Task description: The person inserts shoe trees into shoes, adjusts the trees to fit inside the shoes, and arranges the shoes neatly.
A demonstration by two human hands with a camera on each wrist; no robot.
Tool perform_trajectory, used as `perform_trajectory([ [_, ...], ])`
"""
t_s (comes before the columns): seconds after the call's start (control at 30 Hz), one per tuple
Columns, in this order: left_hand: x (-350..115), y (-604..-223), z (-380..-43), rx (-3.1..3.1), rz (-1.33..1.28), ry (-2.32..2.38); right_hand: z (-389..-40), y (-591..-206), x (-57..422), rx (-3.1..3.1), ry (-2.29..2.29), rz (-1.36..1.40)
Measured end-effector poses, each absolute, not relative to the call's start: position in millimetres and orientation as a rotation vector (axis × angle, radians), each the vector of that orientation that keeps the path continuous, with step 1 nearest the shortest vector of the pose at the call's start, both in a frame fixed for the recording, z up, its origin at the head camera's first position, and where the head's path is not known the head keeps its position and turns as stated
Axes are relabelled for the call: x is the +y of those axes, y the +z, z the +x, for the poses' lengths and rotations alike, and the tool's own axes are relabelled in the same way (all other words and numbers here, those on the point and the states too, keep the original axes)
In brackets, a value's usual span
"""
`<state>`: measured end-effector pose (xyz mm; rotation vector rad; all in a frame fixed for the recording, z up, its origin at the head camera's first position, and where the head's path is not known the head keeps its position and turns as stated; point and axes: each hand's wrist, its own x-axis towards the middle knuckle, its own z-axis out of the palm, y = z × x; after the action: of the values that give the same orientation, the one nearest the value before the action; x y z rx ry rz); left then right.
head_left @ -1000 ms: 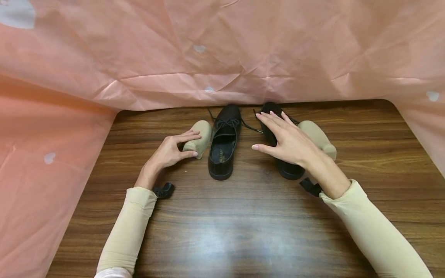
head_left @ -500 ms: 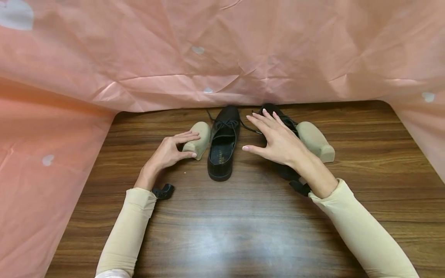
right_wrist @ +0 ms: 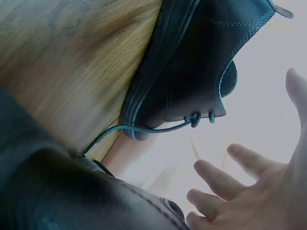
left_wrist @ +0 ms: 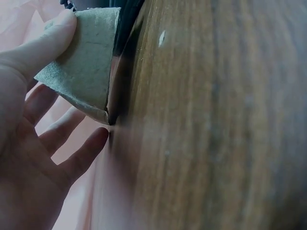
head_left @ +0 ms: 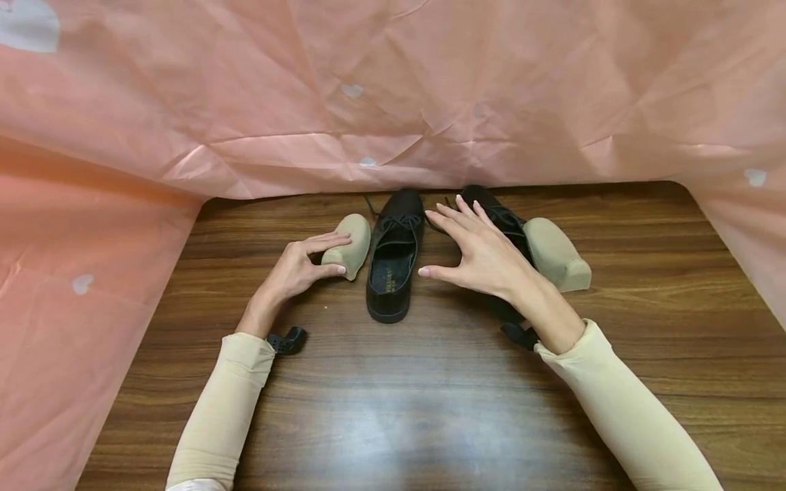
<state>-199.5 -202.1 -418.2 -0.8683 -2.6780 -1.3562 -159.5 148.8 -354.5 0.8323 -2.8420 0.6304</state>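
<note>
My left hand [head_left: 299, 266] holds a beige, toe-shaped shoe insert [head_left: 358, 235] on the table, fingers over its top and thumb at its blunt end. The left wrist view shows the thumb on the blunt face of that insert [left_wrist: 91, 52]. Just right of it lies a black lace-up shoe [head_left: 400, 217], toe away from me, its bow tied. My right hand [head_left: 491, 262], fingers spread and holding nothing, hovers over a second black shoe [head_left: 483, 198], hiding much of it. Another beige insert [head_left: 552, 251] lies beside that shoe's right side.
The brown wooden table [head_left: 393, 402] stretches toward me in front of the shoes. A pink cloth [head_left: 393, 88] with white hearts hangs behind the shoe toes and along both sides. Black wrist mounts [head_left: 287, 340] show at both cuffs.
My right hand has moved left, away from the right insert, uncovering more of that insert and of the right shoe's laces. The left hand and its insert have stayed in place.
</note>
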Motion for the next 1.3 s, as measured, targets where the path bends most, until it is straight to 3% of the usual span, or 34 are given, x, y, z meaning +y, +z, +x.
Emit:
perform_trajectory([
  [0.43,-197.4,-413.3,-196.9,-2.581,-0.937,-1.374,-160.9,-359.5,140.0,-2.863,0.629,0.836],
  [1.3,-195.5,-415.4,-191.6,-2.675,-0.796,-1.289,-167.1,-372.2,126.9,-2.924,0.7,0.845],
])
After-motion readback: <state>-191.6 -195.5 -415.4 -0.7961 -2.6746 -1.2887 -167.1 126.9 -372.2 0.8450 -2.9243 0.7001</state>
